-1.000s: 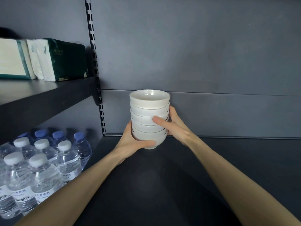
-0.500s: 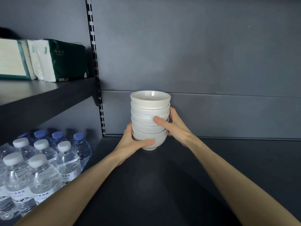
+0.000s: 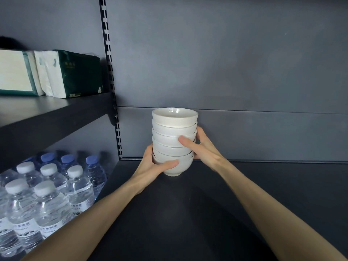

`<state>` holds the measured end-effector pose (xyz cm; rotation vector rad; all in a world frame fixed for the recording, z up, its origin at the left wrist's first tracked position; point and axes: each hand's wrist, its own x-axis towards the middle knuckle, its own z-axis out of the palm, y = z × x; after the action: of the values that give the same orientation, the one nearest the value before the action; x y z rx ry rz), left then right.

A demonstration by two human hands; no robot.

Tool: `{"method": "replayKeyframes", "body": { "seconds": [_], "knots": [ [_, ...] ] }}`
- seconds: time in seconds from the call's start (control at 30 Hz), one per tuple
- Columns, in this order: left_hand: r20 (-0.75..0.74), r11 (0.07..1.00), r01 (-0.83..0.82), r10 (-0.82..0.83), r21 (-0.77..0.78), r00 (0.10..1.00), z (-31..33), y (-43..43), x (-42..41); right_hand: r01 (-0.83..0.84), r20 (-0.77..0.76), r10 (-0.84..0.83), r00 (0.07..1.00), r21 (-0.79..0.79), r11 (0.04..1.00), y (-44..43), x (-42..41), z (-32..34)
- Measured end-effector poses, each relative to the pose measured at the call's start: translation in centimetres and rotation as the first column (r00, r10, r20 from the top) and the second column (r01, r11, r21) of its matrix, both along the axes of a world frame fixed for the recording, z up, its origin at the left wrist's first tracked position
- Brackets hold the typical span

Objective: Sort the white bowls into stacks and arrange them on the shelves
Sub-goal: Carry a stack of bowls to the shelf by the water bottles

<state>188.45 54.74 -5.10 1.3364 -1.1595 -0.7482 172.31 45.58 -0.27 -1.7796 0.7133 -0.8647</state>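
Two hands clasp one stack of white bowls (image 3: pixel 174 132) btwn them, upright, rims up. Left hand (image 3: pixel 152 166) grips the bottom bowl w/ thumb across its front. Right hand (image 3: pixel 203 147) sits a bit higher, wrapped round the mid bowls, thumb on front, fingers round the back. Stack's foot is at the dark shelf (image 3: pixel 244 194) just below both hands; touching or not, can't tell. Water bottles (image 3: pixel 56 194) sit down & left of left hand. Tissue packs (image 3: pixel 75 72) are up & left of it, on the upper shelf (image 3: pixel 47 113).
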Motion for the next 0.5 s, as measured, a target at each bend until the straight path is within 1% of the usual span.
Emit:
{"method": "replayKeyframes", "body": {
  "seconds": [0.2, 0.3, 0.4, 0.5],
  "knots": [
    [0.006, 0.999, -0.025, 0.025, 0.021, 1.0, 0.2, 0.1, -0.2, -0.011, -0.019, 0.011, 1.0, 0.006, 1.0, 0.1, -0.1, 0.1],
    [0.056, 0.999, -0.031, 0.03, 0.034, 0.998, 0.6, 0.4, -0.3, -0.017, -0.048, 0.017, 0.999, 0.006, 1.0, 0.4, -0.2, 0.4],
    [0.196, 0.995, -0.081, 0.067, 0.063, 0.978, 1.4, 1.0, -0.6, -0.019, -0.101, 0.02, 0.995, 0.008, 1.0, 0.7, -0.7, 0.9],
    [0.383, 0.975, -0.2, 0.151, 0.092, 0.911, 1.6, 1.9, -0.9, 0.001, -0.156, -0.004, 0.988, -0.017, 1.0, 1.3, -1.6, 1.7]
  ]
}}
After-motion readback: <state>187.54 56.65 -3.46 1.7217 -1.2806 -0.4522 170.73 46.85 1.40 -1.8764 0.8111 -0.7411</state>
